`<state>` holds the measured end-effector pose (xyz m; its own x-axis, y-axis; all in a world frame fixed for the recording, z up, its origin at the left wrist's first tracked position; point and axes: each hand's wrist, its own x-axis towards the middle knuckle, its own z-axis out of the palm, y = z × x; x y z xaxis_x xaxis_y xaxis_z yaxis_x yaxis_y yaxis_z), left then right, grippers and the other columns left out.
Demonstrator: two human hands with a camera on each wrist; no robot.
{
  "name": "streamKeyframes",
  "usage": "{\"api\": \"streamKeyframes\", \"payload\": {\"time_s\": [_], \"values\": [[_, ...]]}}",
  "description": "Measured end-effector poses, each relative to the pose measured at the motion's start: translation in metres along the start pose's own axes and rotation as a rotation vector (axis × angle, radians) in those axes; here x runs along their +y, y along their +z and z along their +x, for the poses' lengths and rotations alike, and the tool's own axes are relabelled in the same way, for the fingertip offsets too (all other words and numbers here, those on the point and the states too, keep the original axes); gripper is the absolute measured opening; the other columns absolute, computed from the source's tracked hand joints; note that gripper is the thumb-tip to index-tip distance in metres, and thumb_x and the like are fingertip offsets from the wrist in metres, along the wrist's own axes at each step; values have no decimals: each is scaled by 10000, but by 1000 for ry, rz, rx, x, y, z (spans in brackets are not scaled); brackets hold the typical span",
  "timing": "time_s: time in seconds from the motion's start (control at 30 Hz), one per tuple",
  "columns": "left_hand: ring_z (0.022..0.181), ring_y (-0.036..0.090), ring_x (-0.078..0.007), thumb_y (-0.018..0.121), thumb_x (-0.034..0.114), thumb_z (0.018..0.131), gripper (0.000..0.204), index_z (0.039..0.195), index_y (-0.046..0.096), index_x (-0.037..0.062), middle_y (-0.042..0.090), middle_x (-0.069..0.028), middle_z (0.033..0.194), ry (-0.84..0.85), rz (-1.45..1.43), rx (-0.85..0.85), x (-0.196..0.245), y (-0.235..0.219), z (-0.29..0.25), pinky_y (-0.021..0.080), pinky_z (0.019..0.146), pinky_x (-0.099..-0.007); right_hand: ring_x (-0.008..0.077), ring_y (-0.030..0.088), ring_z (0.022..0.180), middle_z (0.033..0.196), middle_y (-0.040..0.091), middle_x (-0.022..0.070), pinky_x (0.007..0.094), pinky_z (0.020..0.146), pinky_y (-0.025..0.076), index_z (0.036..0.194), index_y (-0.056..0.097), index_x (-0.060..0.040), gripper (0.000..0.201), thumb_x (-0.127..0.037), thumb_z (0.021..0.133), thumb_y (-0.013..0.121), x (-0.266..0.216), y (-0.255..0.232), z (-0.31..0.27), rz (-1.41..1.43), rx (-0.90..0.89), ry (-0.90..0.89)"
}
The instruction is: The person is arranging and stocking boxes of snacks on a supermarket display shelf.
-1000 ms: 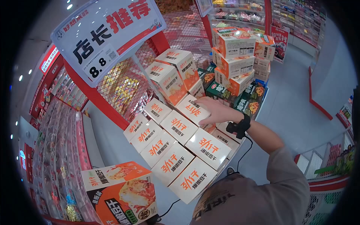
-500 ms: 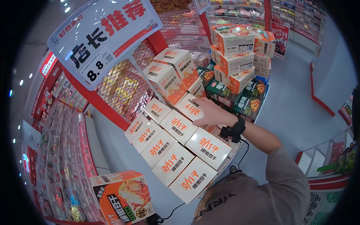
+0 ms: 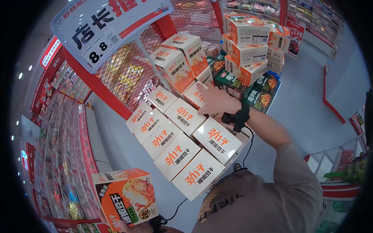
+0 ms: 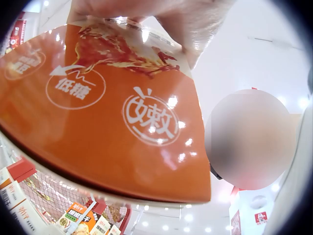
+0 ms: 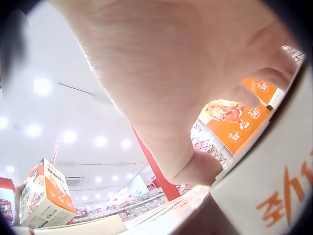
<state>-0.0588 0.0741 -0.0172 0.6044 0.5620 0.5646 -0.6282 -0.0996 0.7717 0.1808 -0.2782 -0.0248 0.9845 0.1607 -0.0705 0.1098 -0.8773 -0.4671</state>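
At the lower left of the head view my left hand (image 3: 134, 226) grips an orange-and-white food box (image 3: 130, 202), holding it up off the stack. The left wrist view shows that box's glossy orange side (image 4: 107, 122) close up, with the hand (image 4: 161, 19) at its upper edge. My right hand (image 3: 217, 100) reaches over a white-topped box (image 3: 191, 94) in the stack. Its thumb and fingers are at opposite edges of the lid. In the right wrist view the thumb (image 5: 198, 167) lies against the lid's edge, and the fingertips are partly hidden.
More white-topped boxes (image 3: 182, 114) lie in rows in front. Taller orange-and-white boxes (image 3: 176, 70) stand behind, near a price sign (image 3: 105, 33). Dark green boxes (image 3: 231, 83) and a stack of orange boxes (image 3: 248, 52) are to the right. Clear snack bins (image 3: 64, 155) line the left side.
The left-hand box has turned slightly, and more of the left hand shows under it. My right hand stays at the same white-topped box, its fingers spread wider. The head view has shifted down.
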Motion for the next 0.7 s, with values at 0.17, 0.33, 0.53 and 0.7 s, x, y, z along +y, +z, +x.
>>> {"api": "streamKeyframes", "payload": {"time_s": [0.17,0.33,0.53,0.7], "values": [[1200,513,-313,571,459,815,734,1403,385,62,466,-182,1360,-20,46,37,-8,-13,-7,463,932,-460,391,606,997,1065,586,291,413,820,508,1472,213,21,1057,-262,593,726,-3,-25,-2,-32,12,-144],[1181,524,-294,542,484,819,752,1410,358,58,464,-176,1346,-19,85,100,-10,-22,-11,484,908,-439,322,619,979,1070,608,236,386,830,507,1481,212,-5,1087,-223,560,746,10,-62,-13,-20,-110,-209],[1148,544,-275,503,519,818,779,1404,339,33,460,-175,1321,96,249,204,5,-5,5,514,865,-410,337,506,1160,1277,483,202,460,943,403,1522,181,-135,1155,-235,538,776,78,-46,-30,-83,-264,-285],[1120,553,-257,456,487,821,748,1380,372,-4,447,-173,1322,222,386,110,22,49,31,518,845,-375,370,436,1185,1266,436,205,531,972,335,1511,154,-41,1175,-220,560,821,63,-6,-44,-350,73,-240]]}}
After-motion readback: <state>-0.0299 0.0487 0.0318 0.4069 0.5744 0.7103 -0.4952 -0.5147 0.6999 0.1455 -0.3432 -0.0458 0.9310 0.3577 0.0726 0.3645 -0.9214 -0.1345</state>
